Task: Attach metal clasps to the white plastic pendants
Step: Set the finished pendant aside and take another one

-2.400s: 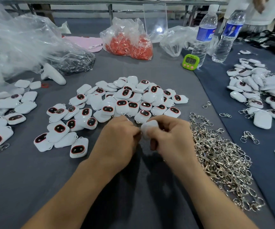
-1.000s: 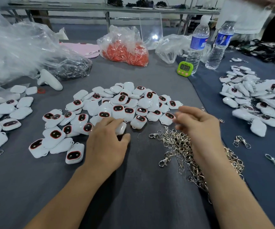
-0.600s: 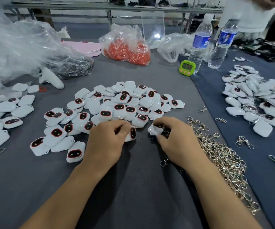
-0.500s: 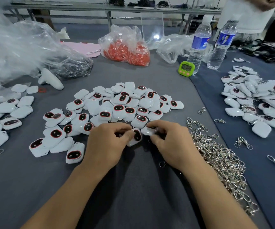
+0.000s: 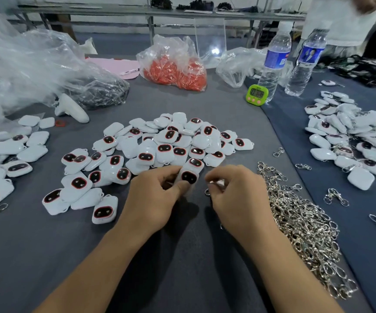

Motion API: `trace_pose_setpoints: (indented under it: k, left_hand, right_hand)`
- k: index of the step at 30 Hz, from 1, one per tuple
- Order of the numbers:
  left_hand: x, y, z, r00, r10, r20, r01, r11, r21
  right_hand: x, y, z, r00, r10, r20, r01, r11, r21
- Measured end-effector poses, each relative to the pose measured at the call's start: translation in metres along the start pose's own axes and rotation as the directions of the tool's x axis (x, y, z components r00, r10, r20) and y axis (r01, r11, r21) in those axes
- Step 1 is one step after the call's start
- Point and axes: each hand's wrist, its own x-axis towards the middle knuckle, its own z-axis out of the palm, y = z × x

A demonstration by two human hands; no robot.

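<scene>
Grey cloth is spread over the worktable (image 5: 182,279), and both bare forearms are stretched across it from the near edge. Just beyond, the left hand (image 5: 153,197) is curled round one white pendant (image 5: 188,176), pinched between thumb and fingers by its sides, dark red-rimmed face up, raised at the near edge of the loose pile. The right hand (image 5: 239,195) is held just beside it, not touching it. Its fingers are curled and a small metal clasp (image 5: 215,183) seems to be pinched at the fingertips, though it is blurred and the grip cannot be made out exactly. The pendant is judged light, stiff and glossy, so likely slippery. It is best gripped by the flat sides with the small edge loop left free, and that thin loop is probably the weak spot. The clasp is judged small, hard and springy, best taken by its body. To the right a tangled heap of clasps (image 5: 302,222) is laid out, where snagging is likely when one is pulled. Behind the hands the pile of pendants (image 5: 171,141) is spread, with more at far left (image 5: 9,150) and on blue cloth at far right (image 5: 351,136). Farther back a green timer (image 5: 257,95), two water bottles (image 5: 274,64), a bag of orange parts (image 5: 175,68) and clear plastic bags (image 5: 36,64) are seen, and part of another person (image 5: 340,19) at the far right.
</scene>
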Motion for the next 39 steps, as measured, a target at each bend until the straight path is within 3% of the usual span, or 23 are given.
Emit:
trace_pose_setpoints:
  k: [3, 7, 9, 12, 15, 18, 20, 25, 27, 29, 32, 36, 39]
  left_hand:
    - [-0.002, 0.008, 0.001, 0.999, 0.004, 0.034, 0.003, 0.981, -0.195]
    - [-0.003, 0.019, 0.003, 0.995, 0.026, 0.095, 0.015, 0.911, -0.412]
    - [-0.005, 0.017, 0.008, 0.999, 0.040, 0.029, -0.030, 0.952, -0.304]
    - [-0.012, 0.015, 0.019, 0.980, 0.124, -0.155, -0.099, 0.982, 0.164]
    - [-0.015, 0.013, 0.036, 0.981, 0.192, 0.033, -0.190, 0.903, 0.386]
    - [-0.011, 0.013, 0.042, 0.962, 0.226, 0.154, -0.271, 0.861, 0.431]
    - [-0.008, 0.014, 0.040, 0.960, 0.221, 0.175, -0.273, 0.877, 0.394]
    - [-0.008, 0.012, 0.034, 0.961, 0.226, 0.159, -0.273, 0.871, 0.408]
    - [-0.008, 0.012, 0.031, 0.980, 0.194, 0.051, -0.197, 0.885, 0.423]
    - [-0.007, 0.011, 0.026, 0.991, 0.099, -0.089, -0.064, 0.939, 0.337]
    - [-0.002, 0.009, 0.020, 0.990, -0.088, -0.106, 0.085, 0.996, -0.039]
    - [0.000, 0.010, 0.017, 0.978, -0.198, -0.071, 0.160, 0.920, -0.357]
    - [-0.001, 0.013, 0.018, 0.982, -0.185, -0.032, 0.150, 0.876, -0.459]
  right_hand:
    - [-0.001, -0.005, 0.000, 0.999, -0.036, -0.022, 0.038, 0.997, 0.063]
    - [-0.001, -0.004, 0.005, 0.981, 0.065, 0.184, -0.133, 0.913, 0.385]
    - [-0.002, -0.002, 0.009, 0.982, 0.088, 0.167, -0.154, 0.886, 0.437]
    - [0.005, 0.001, 0.007, 0.967, 0.237, 0.099, -0.248, 0.767, 0.592]
    - [0.012, 0.003, -0.002, 0.913, 0.395, 0.099, -0.307, 0.509, 0.804]
    - [0.014, 0.000, -0.007, 0.895, 0.415, 0.167, -0.322, 0.337, 0.885]
    - [0.014, -0.004, -0.006, 0.896, 0.387, 0.217, -0.344, 0.296, 0.891]
    - [0.007, -0.013, -0.004, 0.906, 0.251, 0.342, -0.396, 0.211, 0.894]
    - [0.007, -0.015, -0.003, 0.899, 0.275, 0.341, -0.400, 0.197, 0.895]
    - [0.008, -0.013, -0.004, 0.891, 0.308, 0.332, -0.404, 0.207, 0.891]
    - [0.009, -0.010, -0.005, 0.872, 0.306, 0.381, -0.441, 0.157, 0.884]
    - [0.005, -0.005, -0.001, 0.851, 0.240, 0.466, -0.500, 0.105, 0.860]
    - [0.003, -0.006, -0.001, 0.814, 0.173, 0.554, -0.579, 0.172, 0.797]
